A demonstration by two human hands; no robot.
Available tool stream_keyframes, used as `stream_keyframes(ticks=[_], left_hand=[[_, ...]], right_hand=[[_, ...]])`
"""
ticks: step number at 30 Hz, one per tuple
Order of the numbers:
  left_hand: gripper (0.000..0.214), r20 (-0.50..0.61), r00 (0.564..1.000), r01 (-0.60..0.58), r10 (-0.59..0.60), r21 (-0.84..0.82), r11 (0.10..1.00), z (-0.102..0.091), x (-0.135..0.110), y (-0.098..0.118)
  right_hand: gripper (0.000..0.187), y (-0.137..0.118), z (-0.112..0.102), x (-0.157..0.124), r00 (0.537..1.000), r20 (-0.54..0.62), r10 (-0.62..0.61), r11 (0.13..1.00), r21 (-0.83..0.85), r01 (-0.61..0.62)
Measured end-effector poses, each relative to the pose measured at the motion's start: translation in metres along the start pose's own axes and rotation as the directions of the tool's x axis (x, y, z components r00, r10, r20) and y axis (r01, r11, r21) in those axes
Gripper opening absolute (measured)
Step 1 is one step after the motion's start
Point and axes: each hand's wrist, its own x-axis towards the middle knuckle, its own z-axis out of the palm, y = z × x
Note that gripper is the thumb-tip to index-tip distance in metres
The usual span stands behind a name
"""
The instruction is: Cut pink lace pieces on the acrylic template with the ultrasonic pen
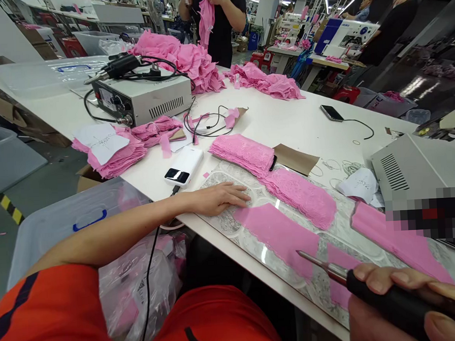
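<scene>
My left hand (222,198) lies flat on a clear-topped, grey-patterned board (230,224), its fingertips at the edge of a flat pink fabric piece (278,231). In my right hand (387,304) is a soldering-iron-like tool (383,299) with a black handle and a pointed metal tip. That tip is over the right part of the fabric piece; whether it touches cannot be told. A smaller pink piece (337,269) lies just beyond the tip. Behind them are a stack of pink lace pieces (301,194) and a folded pink bundle (244,152).
A white power bank (184,166) sits by my left forearm. Grey vented boxes stand at left (151,100) and right (410,171). Farther back are a phone (331,113), pink fabric heaps (183,61) and a person (223,23) holding pink cloth.
</scene>
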Motion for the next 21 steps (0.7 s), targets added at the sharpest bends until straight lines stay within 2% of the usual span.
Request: stream_keyframes(ticks=[2, 7, 13, 16, 21], left_hand=[[0.051, -0.012, 1.0, 0.0, 0.0, 0.008, 1.0, 0.003, -0.005, -0.003], [0.057, -0.031, 1.0, 0.005, -0.004, 0.011, 1.0, 0.008, -0.011, -0.008], [0.058, -0.108, 0.994, -0.035, 0.034, -0.003, 0.999, 0.01, -0.012, -0.011], [0.061, -0.116, 0.992, -0.057, 0.057, 0.002, 0.998, 0.011, -0.012, -0.012], [0.062, -0.097, 0.994, -0.053, 0.053, 0.004, 0.999, 0.011, -0.011, -0.012]], right_hand=[[0.025, 0.002, 0.016, -0.003, 0.998, 0.038, -0.041, 0.997, 0.071, 0.038], [0.019, 0.014, 0.055, -0.02, 0.978, 0.204, 0.039, 0.975, 0.206, -0.082], [0.015, 0.03, 0.097, -0.035, 0.955, 0.297, 0.02, 0.957, 0.269, -0.104], [0.012, 0.035, 0.108, -0.038, 0.945, 0.326, -0.003, 0.961, 0.262, -0.087], [0.011, 0.04, 0.111, -0.039, 0.945, 0.326, -0.031, 0.97, 0.239, -0.051]])
